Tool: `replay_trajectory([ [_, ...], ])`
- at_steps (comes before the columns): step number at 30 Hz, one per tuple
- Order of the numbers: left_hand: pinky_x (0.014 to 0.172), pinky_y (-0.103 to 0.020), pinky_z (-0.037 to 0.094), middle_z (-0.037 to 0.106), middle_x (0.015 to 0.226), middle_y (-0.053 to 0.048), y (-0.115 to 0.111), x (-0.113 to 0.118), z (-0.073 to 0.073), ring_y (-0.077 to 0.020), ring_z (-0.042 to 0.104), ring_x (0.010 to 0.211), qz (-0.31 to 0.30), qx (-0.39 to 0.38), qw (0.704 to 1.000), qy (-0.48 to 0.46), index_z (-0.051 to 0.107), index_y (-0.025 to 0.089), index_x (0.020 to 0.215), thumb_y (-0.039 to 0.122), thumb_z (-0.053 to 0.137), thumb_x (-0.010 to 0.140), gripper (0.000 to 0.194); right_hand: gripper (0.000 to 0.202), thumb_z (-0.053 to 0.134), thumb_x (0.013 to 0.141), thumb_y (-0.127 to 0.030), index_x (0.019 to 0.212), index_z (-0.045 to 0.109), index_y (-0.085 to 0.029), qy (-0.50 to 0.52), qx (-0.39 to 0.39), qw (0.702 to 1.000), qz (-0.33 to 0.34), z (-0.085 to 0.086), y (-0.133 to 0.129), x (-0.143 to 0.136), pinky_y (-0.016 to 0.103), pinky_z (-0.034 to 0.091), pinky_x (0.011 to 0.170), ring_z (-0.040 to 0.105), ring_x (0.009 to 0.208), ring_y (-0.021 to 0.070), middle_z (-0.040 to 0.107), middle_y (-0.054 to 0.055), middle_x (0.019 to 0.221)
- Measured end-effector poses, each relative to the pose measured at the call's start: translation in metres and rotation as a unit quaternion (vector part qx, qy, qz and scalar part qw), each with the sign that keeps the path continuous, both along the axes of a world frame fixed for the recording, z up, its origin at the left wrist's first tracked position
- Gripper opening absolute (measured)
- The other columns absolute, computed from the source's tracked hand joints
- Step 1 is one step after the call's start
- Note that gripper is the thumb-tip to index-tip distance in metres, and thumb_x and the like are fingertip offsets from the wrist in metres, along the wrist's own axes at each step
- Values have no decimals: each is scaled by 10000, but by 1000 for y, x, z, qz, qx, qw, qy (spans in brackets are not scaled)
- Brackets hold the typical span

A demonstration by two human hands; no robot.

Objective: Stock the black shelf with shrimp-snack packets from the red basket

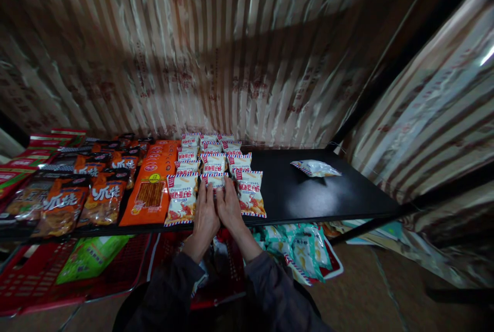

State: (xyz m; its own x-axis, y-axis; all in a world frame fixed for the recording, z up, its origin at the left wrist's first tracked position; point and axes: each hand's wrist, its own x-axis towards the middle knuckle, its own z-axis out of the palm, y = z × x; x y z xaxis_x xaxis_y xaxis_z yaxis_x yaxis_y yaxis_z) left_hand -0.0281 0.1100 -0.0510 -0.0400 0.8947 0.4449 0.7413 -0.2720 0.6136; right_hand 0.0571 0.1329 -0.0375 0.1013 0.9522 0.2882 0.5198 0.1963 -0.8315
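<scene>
Both my hands lie side by side on a small white snack bag [213, 180] at the front of the middle row on the black shelf. My left hand [206, 216] covers the bag's left part with its fingers stretched forward. On its right part rests my right hand [230, 208], fingers also extended. Matching white bags flank them, one on the left [182, 199] and one on the right [251, 194], with several more in rows behind. A single white bag [315, 168] lies apart on the shelf's right half.
Orange flat packs [148, 188], orange-black bags [103, 197] and red-green packs [15, 180] fill the shelf's left side. Below the front edge [309, 217] are red baskets [129, 265] holding a green bag [92, 257] and teal bags [304, 249]. A slanted black post [370, 82] stands at right.
</scene>
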Motion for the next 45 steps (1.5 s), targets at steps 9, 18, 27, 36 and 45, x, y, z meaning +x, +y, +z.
replay_trajectory([
  [9,1084,-488,290,168,1503,-215,13,-2,7,-293,144,1394,11,-9,1000,4,289,100,1390,226,403,861,556,557,356,882,-383,1376,363,-124,24,5,1000,-4,15,28,5,450,252,1102,317,1342,247,390,131,1426],
  [18,1074,-502,295,190,1493,-230,29,2,8,-315,190,1381,31,-10,999,9,325,81,1370,227,410,853,544,553,375,876,-440,1355,413,-167,62,-41,997,-10,16,41,7,420,283,1089,380,1309,231,452,92,1391],
  [27,1076,-541,281,290,1452,-233,29,7,1,-323,147,1388,36,30,998,30,378,61,1325,153,414,823,511,499,386,872,-431,1256,534,-149,58,-55,997,-21,8,52,8,423,337,1052,483,1225,234,552,116,1292],
  [36,1096,-535,239,312,1440,-241,26,8,8,-312,128,1395,35,27,997,61,408,41,1303,162,396,836,482,547,342,880,-443,1310,464,-128,56,-41,998,-9,10,61,8,429,299,1073,412,1284,232,472,134,1366],
  [45,1099,-531,245,298,1455,-219,26,5,6,-303,120,1399,20,33,997,72,409,61,1316,195,382,860,477,531,358,876,-455,1272,503,-133,53,-67,996,-7,8,74,7,435,319,1057,417,1284,248,488,143,1352],
])
